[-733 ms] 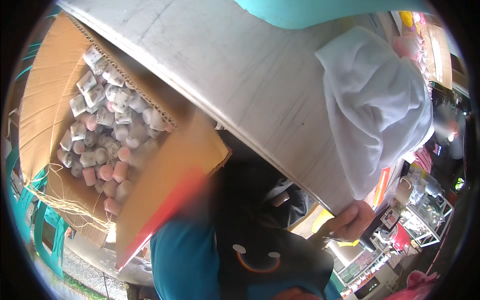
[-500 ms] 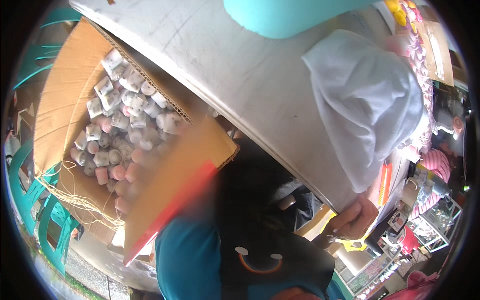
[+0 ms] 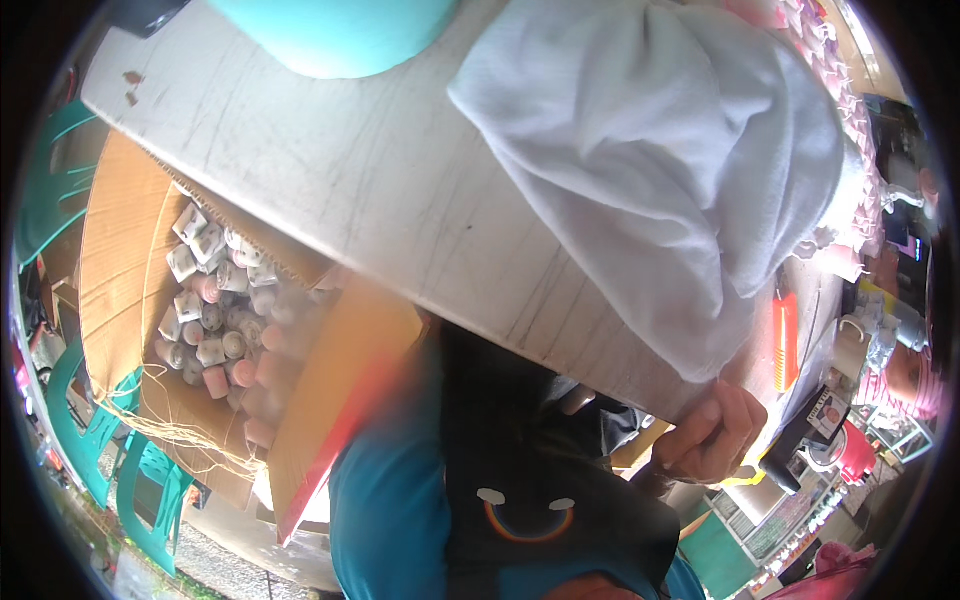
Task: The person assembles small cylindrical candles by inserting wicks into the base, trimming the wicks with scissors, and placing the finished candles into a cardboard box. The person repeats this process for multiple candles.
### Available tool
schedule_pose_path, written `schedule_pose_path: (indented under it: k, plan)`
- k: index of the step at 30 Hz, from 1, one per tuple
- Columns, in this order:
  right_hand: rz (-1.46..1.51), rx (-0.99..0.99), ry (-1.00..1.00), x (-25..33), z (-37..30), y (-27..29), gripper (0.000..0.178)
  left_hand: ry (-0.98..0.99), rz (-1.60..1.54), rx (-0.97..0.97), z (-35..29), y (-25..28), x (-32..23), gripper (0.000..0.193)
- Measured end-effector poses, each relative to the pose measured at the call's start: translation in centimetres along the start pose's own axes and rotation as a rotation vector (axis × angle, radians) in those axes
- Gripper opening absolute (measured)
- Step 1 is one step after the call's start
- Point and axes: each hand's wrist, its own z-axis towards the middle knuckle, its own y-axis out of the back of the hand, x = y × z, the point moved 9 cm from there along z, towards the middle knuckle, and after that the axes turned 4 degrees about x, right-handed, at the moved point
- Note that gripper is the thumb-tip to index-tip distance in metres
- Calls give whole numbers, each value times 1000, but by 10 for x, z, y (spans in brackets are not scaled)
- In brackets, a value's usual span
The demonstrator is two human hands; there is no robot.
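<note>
My right hand (image 3: 712, 435) is at the table's near edge, fingers curled closed. It lies close against the lower corner of a white cloth (image 3: 660, 170); whether the fingers grip the cloth or something small is hidden. The cloth lies in loose folds on the pale table (image 3: 370, 190). My left arm, in a blue sleeve (image 3: 390, 500), runs up beside an open cardboard box (image 3: 125, 240); the left hand does not show. Inside the box are many small white and pink cylinders (image 3: 212, 350). A raised red-edged flap (image 3: 345, 385) covers part of them.
A long orange tool (image 3: 786, 342) lies right of the cloth. A turquoise rounded object (image 3: 340, 35) is at the table's far side. Loose string (image 3: 190, 435) hangs over the box rim. Green plastic chairs (image 3: 150, 500) stand at the left. A white mug (image 3: 850, 345) is at the right.
The view has shifted, so the box sits lower, the turquoise object farther left and the cloth looks larger. My right hand stays curled beside the cloth's corner.
</note>
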Motion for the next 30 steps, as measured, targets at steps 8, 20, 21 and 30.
schedule_pose_path:
  k: [8,20,21,30]
  plan:
    - [-18,62,-2,-2,-1,0,20,4,45,10,15,-5,-3,40]
    - [-64,44,-28,-2,-4,0,19,-46,104,22,22,-3,-9,38]
    - [-58,31,-12,-1,-4,0,20,-47,106,21,20,-2,-8,38]
    - [-16,-16,42,0,-2,1,22,-64,117,8,16,3,-9,37]
